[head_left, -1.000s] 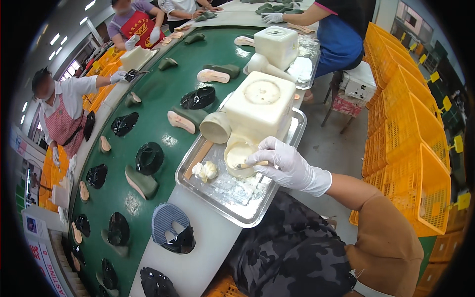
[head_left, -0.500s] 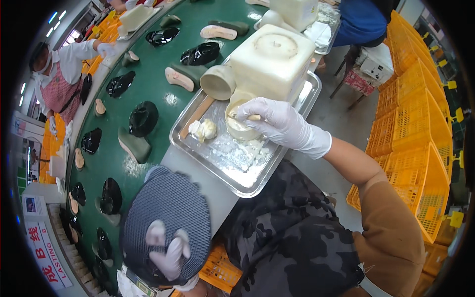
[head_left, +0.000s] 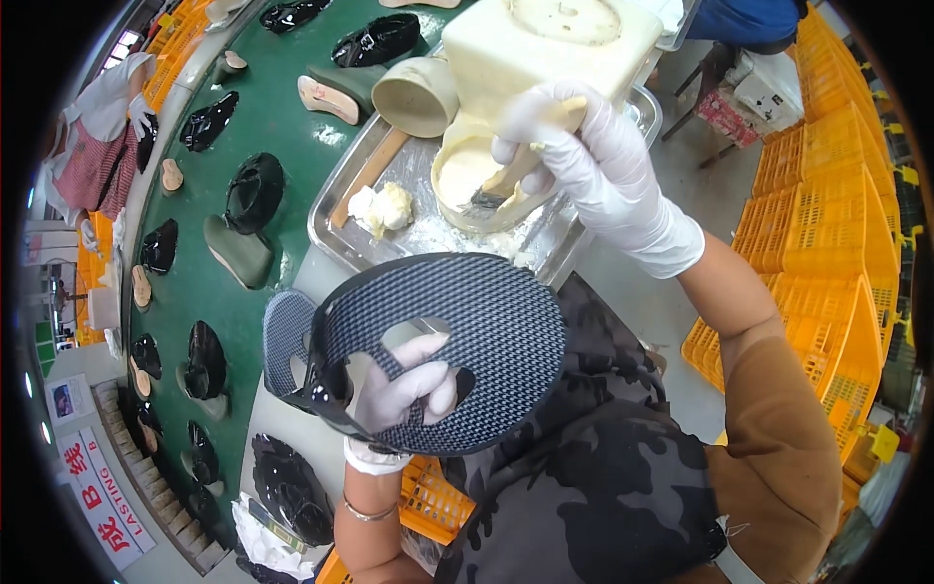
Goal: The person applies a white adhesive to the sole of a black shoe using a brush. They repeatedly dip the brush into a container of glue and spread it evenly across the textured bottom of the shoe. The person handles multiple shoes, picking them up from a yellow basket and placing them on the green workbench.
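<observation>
Here, the right hand (head_left: 623,180) grips a brush (head_left: 506,181), its bristles inside the rim of the paste cup (head_left: 465,223) on the metal tray (head_left: 317,216). The left hand (head_left: 389,391), fingers showing through cut-outs, grasps a dark mesh shoe upper (head_left: 516,341) whose far edge overlaps the tray's near edge in view; rightward, a strip of floor (head_left: 671,195) separates tray from orange crates (head_left: 808,209).

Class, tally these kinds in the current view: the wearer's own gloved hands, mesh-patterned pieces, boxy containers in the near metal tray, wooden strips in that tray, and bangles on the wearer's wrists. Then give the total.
Left hand and right hand, gloved: 2
Held mesh-patterned piece and unheld mesh-patterned piece: 2
Boxy cream container: 1
Wooden strip: 1
Bangle: 1
Total: 7
</observation>
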Demonstrator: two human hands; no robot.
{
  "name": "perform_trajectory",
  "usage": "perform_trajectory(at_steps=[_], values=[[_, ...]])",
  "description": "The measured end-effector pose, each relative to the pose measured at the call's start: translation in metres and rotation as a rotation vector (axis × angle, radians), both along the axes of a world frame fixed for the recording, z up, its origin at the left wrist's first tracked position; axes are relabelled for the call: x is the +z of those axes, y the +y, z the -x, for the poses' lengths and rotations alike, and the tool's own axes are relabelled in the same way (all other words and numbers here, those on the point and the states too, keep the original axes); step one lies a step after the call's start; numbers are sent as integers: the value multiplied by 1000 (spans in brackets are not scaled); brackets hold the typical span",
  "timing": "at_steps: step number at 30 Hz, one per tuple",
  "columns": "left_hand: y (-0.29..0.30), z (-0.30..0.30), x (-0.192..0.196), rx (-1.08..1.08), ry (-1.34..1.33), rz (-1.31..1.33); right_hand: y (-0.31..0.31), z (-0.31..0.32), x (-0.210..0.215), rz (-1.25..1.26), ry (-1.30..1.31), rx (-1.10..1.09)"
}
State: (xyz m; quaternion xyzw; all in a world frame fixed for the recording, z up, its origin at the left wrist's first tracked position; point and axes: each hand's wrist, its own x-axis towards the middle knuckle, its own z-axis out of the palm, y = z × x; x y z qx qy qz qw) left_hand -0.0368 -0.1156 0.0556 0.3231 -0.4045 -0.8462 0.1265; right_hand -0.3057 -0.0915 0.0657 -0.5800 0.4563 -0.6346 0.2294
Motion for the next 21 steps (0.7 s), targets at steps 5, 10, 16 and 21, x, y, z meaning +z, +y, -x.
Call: perform_trajectory(at_steps=[5,10,16,21], values=[[-9,18,-16,-94,94,-93,-6,-5,13,166,-140,158],[-7,29,-12,-165,-61,-72,-28,-18,13,429,32,221],[-6,22,-9,-145,-46,-22,-10,2,15,122,311,231],[-4,18,-11,-37,-65,33,-4,3,9,175,217,61]])
